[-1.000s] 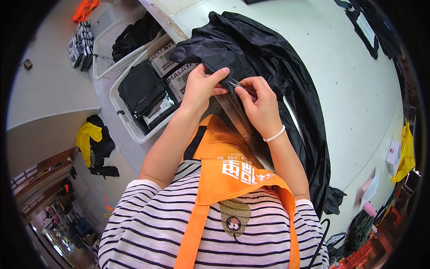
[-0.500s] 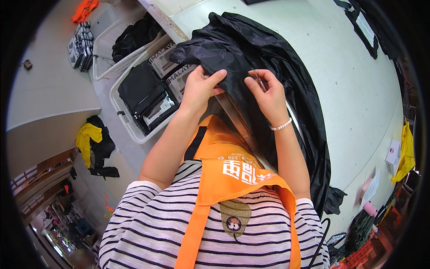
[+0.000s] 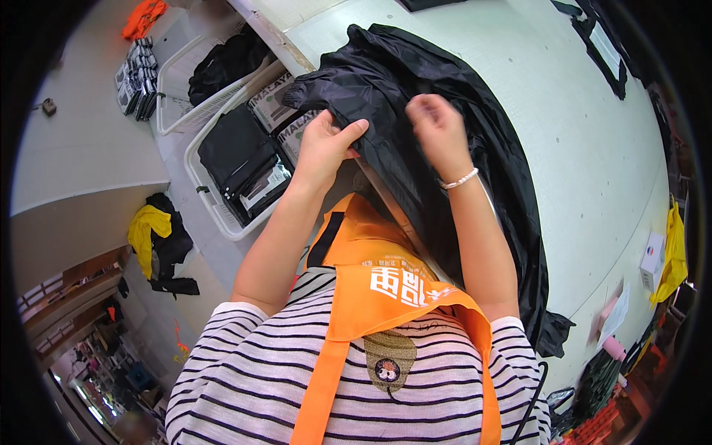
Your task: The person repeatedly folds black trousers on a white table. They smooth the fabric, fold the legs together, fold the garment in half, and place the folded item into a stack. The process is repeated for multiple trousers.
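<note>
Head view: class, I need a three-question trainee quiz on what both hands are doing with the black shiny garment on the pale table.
1. True or false: the left hand grips the black shiny garment at its edge.
2. What does the right hand wear at the wrist? A) a watch B) a white bead bracelet C) a glove
3. What stands left of the pale table?

Key: 1 true; 2 B; 3 white plastic baskets holding packed black items.
</note>
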`<move>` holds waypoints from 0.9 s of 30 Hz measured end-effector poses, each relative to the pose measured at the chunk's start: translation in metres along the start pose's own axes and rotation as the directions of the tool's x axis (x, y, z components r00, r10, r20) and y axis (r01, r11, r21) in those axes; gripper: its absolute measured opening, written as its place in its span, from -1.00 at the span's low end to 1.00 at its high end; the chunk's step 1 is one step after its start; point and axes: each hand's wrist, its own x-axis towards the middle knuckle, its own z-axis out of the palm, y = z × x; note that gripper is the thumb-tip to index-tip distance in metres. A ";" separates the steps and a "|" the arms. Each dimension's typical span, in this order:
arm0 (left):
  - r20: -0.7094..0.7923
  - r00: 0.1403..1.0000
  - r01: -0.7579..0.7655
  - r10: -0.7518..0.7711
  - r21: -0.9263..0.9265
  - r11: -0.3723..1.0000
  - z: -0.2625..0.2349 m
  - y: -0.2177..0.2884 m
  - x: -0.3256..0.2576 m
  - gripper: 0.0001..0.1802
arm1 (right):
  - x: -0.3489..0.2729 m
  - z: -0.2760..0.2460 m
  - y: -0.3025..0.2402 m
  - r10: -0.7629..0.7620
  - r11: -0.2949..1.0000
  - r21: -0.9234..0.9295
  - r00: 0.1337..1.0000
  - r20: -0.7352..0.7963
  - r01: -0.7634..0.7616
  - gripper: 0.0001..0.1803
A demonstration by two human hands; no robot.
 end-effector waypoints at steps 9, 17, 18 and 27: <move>0.070 0.994 0.086 -0.079 -0.114 0.990 -0.007 -0.001 0.004 -0.75 | -0.030 -0.001 -0.023 -0.080 0.992 -0.082 0.981 0.179 0.096 -0.88; 0.064 0.998 0.014 -0.022 0.130 0.991 -0.004 0.012 -0.003 -0.73 | -0.015 0.002 -0.015 -0.187 0.944 -0.196 0.920 0.344 0.265 -0.88; 0.075 0.997 0.011 -0.018 0.086 0.996 -0.005 0.011 -0.003 -0.72 | -0.013 0.002 -0.016 -0.178 0.951 -0.178 0.921 0.348 0.251 -0.88; 0.027 0.996 0.089 -0.089 -0.030 0.996 -0.024 -0.015 0.005 -0.67 | -0.049 0.003 0.005 0.048 0.977 0.178 0.935 0.351 -0.118 -0.85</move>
